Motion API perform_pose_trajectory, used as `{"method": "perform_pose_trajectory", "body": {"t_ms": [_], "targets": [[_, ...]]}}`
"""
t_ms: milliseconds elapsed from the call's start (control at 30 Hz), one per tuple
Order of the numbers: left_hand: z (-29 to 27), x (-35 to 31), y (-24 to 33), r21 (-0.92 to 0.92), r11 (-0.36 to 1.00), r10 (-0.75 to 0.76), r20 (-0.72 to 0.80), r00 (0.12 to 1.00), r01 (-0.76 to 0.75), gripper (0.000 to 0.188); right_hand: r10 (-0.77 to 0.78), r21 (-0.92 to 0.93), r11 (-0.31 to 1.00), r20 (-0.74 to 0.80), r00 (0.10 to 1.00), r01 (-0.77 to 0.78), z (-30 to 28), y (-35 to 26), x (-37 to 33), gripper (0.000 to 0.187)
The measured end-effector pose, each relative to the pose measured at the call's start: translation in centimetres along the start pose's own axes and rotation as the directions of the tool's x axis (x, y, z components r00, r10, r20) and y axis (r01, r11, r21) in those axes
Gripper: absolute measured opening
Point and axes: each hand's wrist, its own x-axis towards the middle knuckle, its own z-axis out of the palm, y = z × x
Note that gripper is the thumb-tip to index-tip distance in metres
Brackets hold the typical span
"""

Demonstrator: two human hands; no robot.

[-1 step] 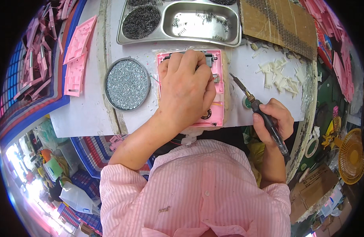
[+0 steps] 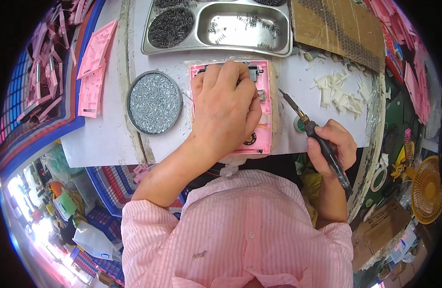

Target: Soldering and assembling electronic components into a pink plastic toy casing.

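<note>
A pink plastic housing (image 2: 265, 139) lies on a pale padded block in front of me, with dark parts, wires and a round black piece inside. My left hand (image 2: 226, 103) is over it, fingers bent down into its upper part. The hand covers much of the housing, and its fingertips are hidden, so what they pinch does not show. To the right, my right hand (image 2: 337, 146) is closed round the dark handle of a soldering iron (image 2: 326, 152). The iron's thin tip points up and left, just right of the housing and apart from it.
A round tin of small screws (image 2: 154, 103) stands left of the housing. Behind is a steel tray (image 2: 216, 48) holding small dark springs. White plastic pieces (image 2: 338, 91) and a cardboard sheet (image 2: 341, 31) lie at right. Pink panels (image 2: 91, 86) rest at left, beside a blue crate (image 2: 62, 129).
</note>
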Motion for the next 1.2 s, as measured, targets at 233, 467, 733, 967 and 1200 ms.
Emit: {"method": "perform_pose_trajectory", "body": {"t_ms": [233, 467, 733, 967, 1200], "targets": [[-4.3, -0.4, -1.0, 0.130, 0.991, -0.045, 0.079, 0.996, 0.035, 0.033, 0.004, 0.008, 1.000, -0.033, 0.999, -0.004, -0.3, 0.3, -0.2, 0.032], [-8.4, -1.1, -4.1, 0.099, 0.980, 0.124, 0.374, 0.919, -0.172, 0.022, 0.001, 0.051, 0.999, -0.070, 0.998, 0.003, 0.2, -0.2, 0.8, 0.030], [-3.0, -2.1, -1.6, -0.783, 0.346, -0.492, 0.318, 0.811, 0.517, 0.007, 0.431, 0.355, 0.832, 0.072, 0.900, -0.427, 5.5, -3.5, 4.4, 0.048], [-3.2, -2.3, -1.7, -0.775, 0.492, -0.387, 0.214, 0.897, 0.397, 0.008, 0.437, 0.470, 0.744, 0.194, 0.878, -0.474, 8.6, -3.5, 7.4, 0.056], [-2.9, -2.9, -2.2, -0.784, 0.487, -0.368, 0.214, 0.905, 0.384, 0.010, 0.445, 0.495, 0.735, 0.165, 0.880, -0.464, 9.6, -3.3, 7.6, 0.056]]}}
